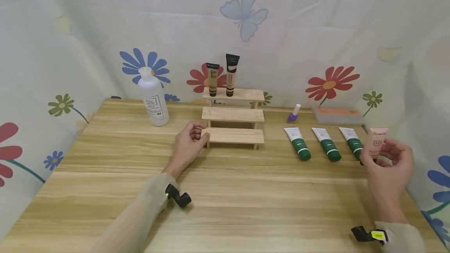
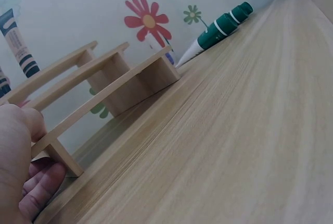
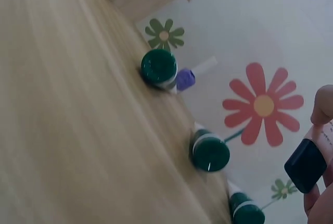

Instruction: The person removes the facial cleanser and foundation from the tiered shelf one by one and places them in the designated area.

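My left hand [image 1: 188, 143] grips the left end of the lowest step of a three-step wooden display stand [image 1: 233, 136]. In the left wrist view, fingers [image 2: 44, 185] reach beneath that step by its leg. At the right, my right hand [image 1: 390, 163] holds a pink BB cream tube [image 1: 377, 140] above the table, its black cap [image 3: 306, 165] pointing down. Two tubes with black caps, a smaller one [image 1: 212, 79] and a taller one [image 1: 230, 75], stand upright on the stand's top step. The middle and lowest steps bear nothing.
Three white-and-green tubes [image 1: 298, 144] lie in a row right of the stand. Behind them are a purple nail polish bottle [image 1: 292, 117] and a clear box [image 1: 339, 116]. A white bottle [image 1: 153, 98] stands left on the wooden table [image 1: 267, 206]; a flowered curtain [image 1: 299, 50] hangs behind.
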Demonstrator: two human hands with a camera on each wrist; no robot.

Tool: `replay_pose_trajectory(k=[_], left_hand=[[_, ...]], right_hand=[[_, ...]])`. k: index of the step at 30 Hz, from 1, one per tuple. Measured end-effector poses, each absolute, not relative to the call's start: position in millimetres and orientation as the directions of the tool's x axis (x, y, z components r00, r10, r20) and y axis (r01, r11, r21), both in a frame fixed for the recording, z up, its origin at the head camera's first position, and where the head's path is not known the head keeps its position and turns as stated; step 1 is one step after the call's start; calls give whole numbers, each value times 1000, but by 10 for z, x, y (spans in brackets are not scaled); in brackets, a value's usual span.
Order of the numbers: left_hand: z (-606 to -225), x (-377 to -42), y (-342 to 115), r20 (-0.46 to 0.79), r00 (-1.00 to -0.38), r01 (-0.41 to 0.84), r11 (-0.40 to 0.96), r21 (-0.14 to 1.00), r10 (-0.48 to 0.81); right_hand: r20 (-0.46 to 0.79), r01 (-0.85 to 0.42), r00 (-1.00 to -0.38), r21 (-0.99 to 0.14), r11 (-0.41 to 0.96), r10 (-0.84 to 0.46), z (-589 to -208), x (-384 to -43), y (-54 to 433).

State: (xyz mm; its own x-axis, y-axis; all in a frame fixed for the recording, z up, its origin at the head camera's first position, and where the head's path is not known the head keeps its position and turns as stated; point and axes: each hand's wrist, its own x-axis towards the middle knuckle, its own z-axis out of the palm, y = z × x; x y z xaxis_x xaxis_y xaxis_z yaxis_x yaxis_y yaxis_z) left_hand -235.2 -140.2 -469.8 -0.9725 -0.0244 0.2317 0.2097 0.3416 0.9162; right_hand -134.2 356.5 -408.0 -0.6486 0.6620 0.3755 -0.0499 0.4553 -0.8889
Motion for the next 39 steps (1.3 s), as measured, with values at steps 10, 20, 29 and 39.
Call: replay_pose_trajectory(k=[10,20,29,39], left_hand=[[-4704,-2363,-1387,229,-973,203,354,913,-31],[-4684,-2360,-1386,227,-973,199,360,912,-37],[-4689,-2358,-1386,223,-974,194,366,910,-38],[-4700,-2368,-1389,232,-972,205,353,913,-36]], right_hand=[[199,153,-713,-891,427,672,-4266,-1134,3798],[47,338,-750,-830,443,660,-4354,-919,3953],[35,424,-783,-701,573,621,-4447,-823,4005],[45,426,-801,-657,621,597,-4522,-821,4013]])
